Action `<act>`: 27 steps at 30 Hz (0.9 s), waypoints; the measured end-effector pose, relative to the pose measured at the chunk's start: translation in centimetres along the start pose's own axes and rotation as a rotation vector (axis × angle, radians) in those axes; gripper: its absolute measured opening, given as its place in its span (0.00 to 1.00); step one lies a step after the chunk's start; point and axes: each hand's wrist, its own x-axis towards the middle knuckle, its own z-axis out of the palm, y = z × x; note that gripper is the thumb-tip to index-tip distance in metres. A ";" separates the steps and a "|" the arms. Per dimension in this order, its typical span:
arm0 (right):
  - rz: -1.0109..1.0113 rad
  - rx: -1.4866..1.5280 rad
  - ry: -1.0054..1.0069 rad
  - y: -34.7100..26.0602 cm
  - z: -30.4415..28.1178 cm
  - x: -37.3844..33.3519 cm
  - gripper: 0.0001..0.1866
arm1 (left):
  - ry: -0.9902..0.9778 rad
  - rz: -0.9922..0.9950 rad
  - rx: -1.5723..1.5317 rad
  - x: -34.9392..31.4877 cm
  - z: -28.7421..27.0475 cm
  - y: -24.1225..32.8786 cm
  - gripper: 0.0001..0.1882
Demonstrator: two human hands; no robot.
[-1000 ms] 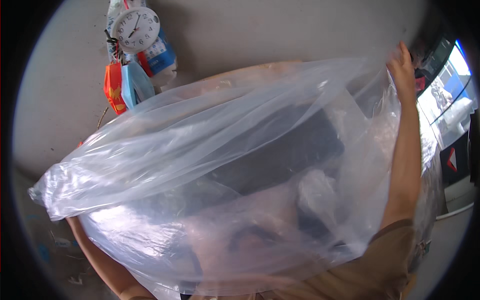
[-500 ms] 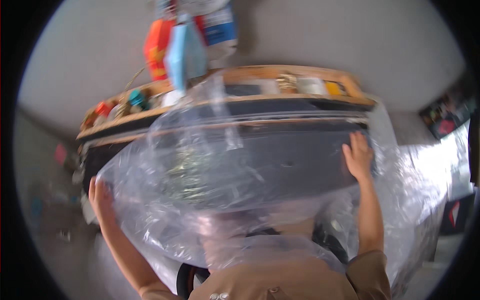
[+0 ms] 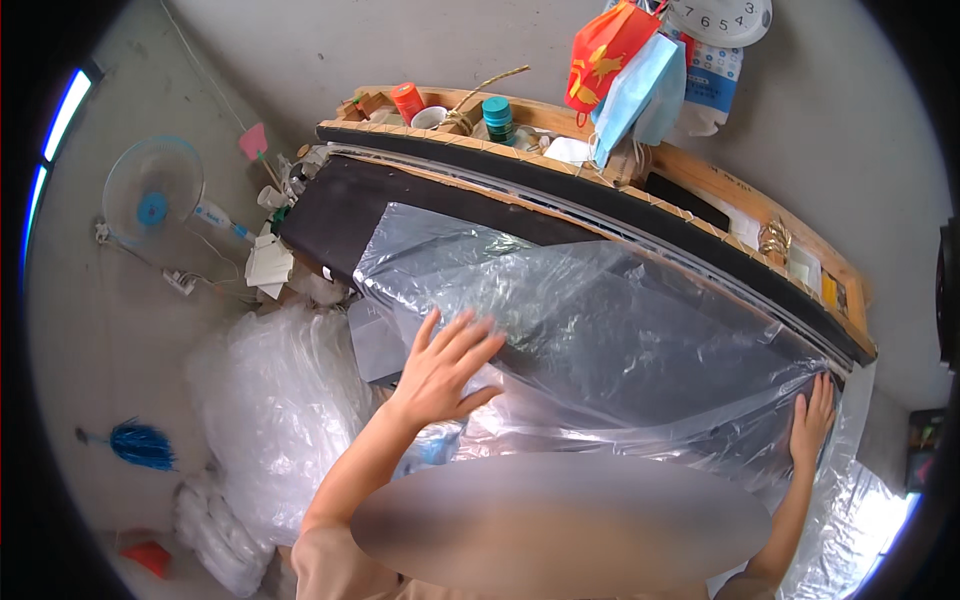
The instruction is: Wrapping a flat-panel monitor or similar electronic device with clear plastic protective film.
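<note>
A clear plastic sheet or bag (image 3: 590, 310) lies crinkled over the dark bench top (image 3: 350, 205), its left part ending short of the bench's left end. My left hand (image 3: 445, 372) is above the near left part of the plastic, fingers spread and slightly blurred, holding nothing. Whether it touches the film I cannot tell. At the right end my right hand (image 3: 812, 418) rests on the plastic by the bench's edge, fingers stretched out. A blurred oval covers the near middle.
Behind the bench a wooden tray (image 3: 750, 190) holds a red-capped container (image 3: 406, 102), a teal-lidded jar (image 3: 497, 120) and gold ties (image 3: 774, 240). Blue face masks (image 3: 640, 95) hang above. Bundled clear plastic (image 3: 275, 400) is heaped at left, near a fan (image 3: 150, 205).
The view has turned, shifting the bench's slant. My left hand has left the plastic's left edge and moved inward. The billowing film now lies flatter; my right hand stays at the right end.
</note>
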 end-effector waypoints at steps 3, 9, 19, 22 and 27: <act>-0.014 0.025 -0.001 -0.7 0.0 0.3 0.28 | 0.193 -0.162 -0.014 3.8 1.4 -2.9 0.28; -0.039 0.032 0.016 -0.5 -0.3 0.2 0.28 | 0.479 -0.411 0.150 9.0 2.3 -7.2 0.32; 0.235 0.035 0.039 1.5 0.9 -1.2 0.25 | 0.311 -0.591 -0.690 12.8 0.3 -11.0 0.26; 0.158 0.071 0.136 2.8 1.5 -1.2 0.25 | 0.396 -0.534 -0.569 12.1 -0.5 -13.1 0.28; 0.137 -0.108 0.045 1.8 1.3 -1.7 0.27 | 0.750 -0.724 0.115 5.5 -1.0 -19.1 0.25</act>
